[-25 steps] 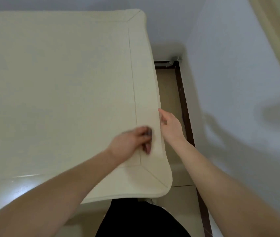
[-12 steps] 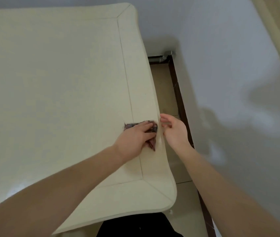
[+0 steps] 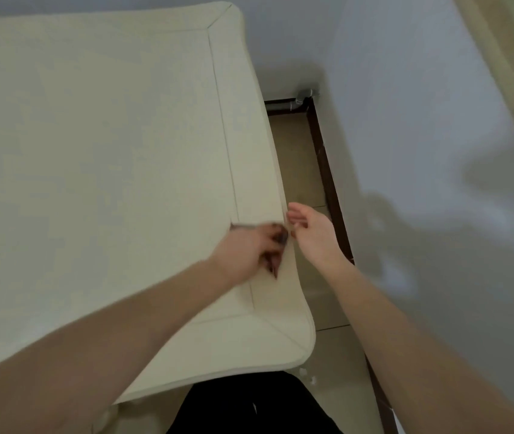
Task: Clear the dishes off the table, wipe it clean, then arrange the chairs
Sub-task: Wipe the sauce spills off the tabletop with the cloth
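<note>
Right of frame centre, the dark cloth [image 3: 276, 242] is pressed to the table [image 3: 92, 151] edge under the closed left hand [image 3: 248, 250], while the empty right hand [image 3: 312, 234] is cupped open just beside, off the edge.

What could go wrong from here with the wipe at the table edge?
1. The left hand presses a dark cloth right at the cream table's right edge; crumbs swept off may miss the cupped right hand, held just beyond the edge, and land on the tiled floor.
2. White bits already lie on the floor near the table corner.
3. The cloth is mostly hidden and blurred; the grip may slip.
</note>
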The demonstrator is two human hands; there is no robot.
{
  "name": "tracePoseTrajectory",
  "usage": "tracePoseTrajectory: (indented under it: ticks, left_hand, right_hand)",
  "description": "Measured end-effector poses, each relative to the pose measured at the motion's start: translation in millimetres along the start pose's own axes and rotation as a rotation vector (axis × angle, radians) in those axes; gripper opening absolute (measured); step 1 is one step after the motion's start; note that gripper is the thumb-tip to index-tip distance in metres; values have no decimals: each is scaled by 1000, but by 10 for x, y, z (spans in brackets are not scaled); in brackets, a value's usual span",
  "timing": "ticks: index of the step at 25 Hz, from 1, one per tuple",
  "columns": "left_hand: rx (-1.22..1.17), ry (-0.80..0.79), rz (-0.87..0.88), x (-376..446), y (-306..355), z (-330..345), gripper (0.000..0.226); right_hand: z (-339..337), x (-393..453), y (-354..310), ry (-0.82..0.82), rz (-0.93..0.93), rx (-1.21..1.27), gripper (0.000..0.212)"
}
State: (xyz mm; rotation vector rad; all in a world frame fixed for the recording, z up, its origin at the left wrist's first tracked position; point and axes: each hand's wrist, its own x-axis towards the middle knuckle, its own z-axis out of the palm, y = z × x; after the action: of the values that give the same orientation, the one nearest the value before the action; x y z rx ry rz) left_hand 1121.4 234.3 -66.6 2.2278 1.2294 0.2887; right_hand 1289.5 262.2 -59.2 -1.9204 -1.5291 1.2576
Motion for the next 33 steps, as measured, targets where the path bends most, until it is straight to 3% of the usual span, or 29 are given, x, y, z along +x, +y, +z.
tracePoseTrajectory:
  ticks: [3,6,9,12,15,18,20,21,23,26,30,33]
  left_hand:
    - [-42,-146,147,-482,185,251,31]
    - [-76,-43,7,-200,164,64,33]
    - [53,53,-214,486,-37,-173,37]
    - [58,105,-309,564,16,-166,45]
    - [-110,60,-309,63,368,-23,57]
    - [-481,-58,-360,-239,371,-172,67]
    - [-573,122,-488,-254,131,-405,62]
    - [-496,218,-545,-234,0,-508,59]
    - [-194,262,-618,-187,-225,-669,56]
    - [146,94,-634,-46,-557,-768,66]
    - [238,11,-655,126,-862,-862,82]
    - [275,48,-655,189,-1004,-942,79]
  right_hand:
    - [-22,-100,45,-31,-13,-12,49]
    - [-24,-215,189,-45,6,43,49]
    - [-70,-351,302,-29,36,111,49]
    - [-147,-465,271,37,-44,21,50]
    - [-119,-546,45,80,-197,-68,56]
    - [98,-694,-16,-55,-391,-235,53]
    - [277,-787,33,-203,-399,-415,50]
    - [330,-786,58,-225,-377,-505,47]
    - [383,-659,71,-180,-409,-610,40]
    - [403,-100,-123,-164,-534,-667,38]
    - [403,633,-591,-102,-512,-665,38]
    - [413,349,-391,-62,-573,-614,36]
